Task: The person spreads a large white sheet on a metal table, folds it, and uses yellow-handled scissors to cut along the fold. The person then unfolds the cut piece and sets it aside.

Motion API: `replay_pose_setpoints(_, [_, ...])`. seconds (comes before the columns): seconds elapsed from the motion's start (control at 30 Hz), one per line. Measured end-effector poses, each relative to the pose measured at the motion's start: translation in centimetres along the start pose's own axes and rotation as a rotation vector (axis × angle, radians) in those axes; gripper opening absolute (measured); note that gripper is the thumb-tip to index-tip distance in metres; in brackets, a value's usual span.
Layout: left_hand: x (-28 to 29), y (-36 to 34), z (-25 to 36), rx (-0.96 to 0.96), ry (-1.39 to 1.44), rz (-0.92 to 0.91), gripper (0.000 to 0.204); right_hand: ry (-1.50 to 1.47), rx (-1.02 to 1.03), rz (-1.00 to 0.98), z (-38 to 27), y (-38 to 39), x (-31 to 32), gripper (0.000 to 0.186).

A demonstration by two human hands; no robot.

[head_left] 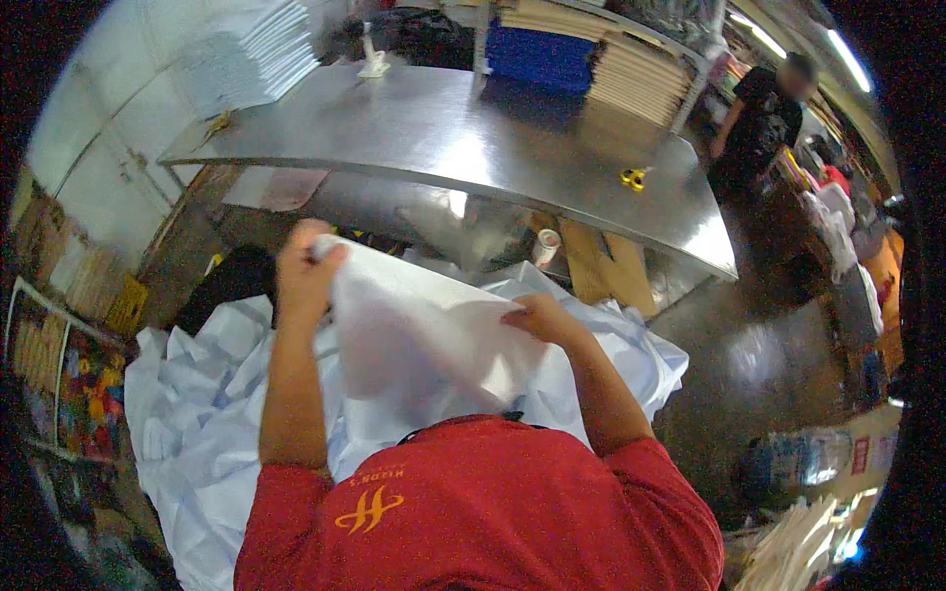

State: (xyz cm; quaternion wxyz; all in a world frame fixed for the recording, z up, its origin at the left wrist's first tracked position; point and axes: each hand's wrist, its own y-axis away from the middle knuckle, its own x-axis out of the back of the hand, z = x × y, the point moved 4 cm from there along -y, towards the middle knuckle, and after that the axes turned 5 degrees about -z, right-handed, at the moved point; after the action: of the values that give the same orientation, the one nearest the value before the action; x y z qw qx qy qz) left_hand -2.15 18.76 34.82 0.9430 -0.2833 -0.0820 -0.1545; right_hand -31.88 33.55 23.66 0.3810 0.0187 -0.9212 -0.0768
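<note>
A white cloth [424, 325] is stretched between my two hands, its top edge slanting down to the right. My left hand [307, 261] is closed on the upper left corner, held higher. At the right end of that edge, my right hand [540, 320] pinches the fabric. The cloth looks thin and hangs down in front of my chest. Beneath and around it lies a big heap of crumpled white fabric [207, 424], spreading to both sides of me. Whether the held cloth is part of that heap, I cannot tell.
Ahead stands a metal table [394, 118] with yellow-handled scissors [633, 178], a white stack of folded cloth [261, 59] and a cream stack [641, 79]. Below it are a cardboard piece [601, 261] and a white cup [545, 246]. A person [769, 113] stands far right.
</note>
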Motion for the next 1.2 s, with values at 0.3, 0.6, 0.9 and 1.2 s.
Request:
replay_pose_setpoints(0.3, [0.0, 1.5, -2.3, -0.085, -0.291, -0.113, 0.021, -0.160, 0.144, 0.323, 2.4, 7.5, 9.6, 0.020])
replay_pose_setpoints(0.6, [-11.7, 11.0, -13.8, 0.252, -0.199, -0.871, 0.021, 0.267, 0.171, 1.303, -7.6, 24.2, 17.0, 0.027])
replay_pose_setpoints(0.9, [-12.0, 21.4, -26.9, 0.683, 0.092, -0.942, 0.013, 0.104, -0.184, 1.457, -3.7, 29.2, 17.1, 0.018])
replay_pose_setpoints(1.2, [0.8, -2.4, -15.0, 0.067, -0.139, 0.250, 0.013, -0.087, -0.221, 1.417, 8.0, 23.3, 19.9, 0.016])
